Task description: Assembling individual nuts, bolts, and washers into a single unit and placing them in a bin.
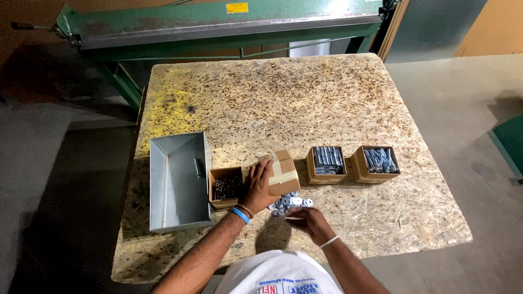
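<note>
My left hand (pixel 257 187) rests on a small cardboard box (pixel 281 170) that lies tipped on the chipboard table (pixel 283 103). Spilled beside that box is a little heap of silvery washers (pixel 290 202). Just below the heap, my right hand (pixel 309 219) has its fingers pinched together at the washers; what it holds is too small to tell. An open cardboard box of dark nuts or washers (pixel 226 188) stands just left of my left hand.
A grey metal tray (pixel 178 182) with one bolt in it lies at the left. Two open cardboard boxes of bolts (pixel 326 162) (pixel 377 162) stand to the right. A green metal machine (pixel 218 24) runs along behind the table.
</note>
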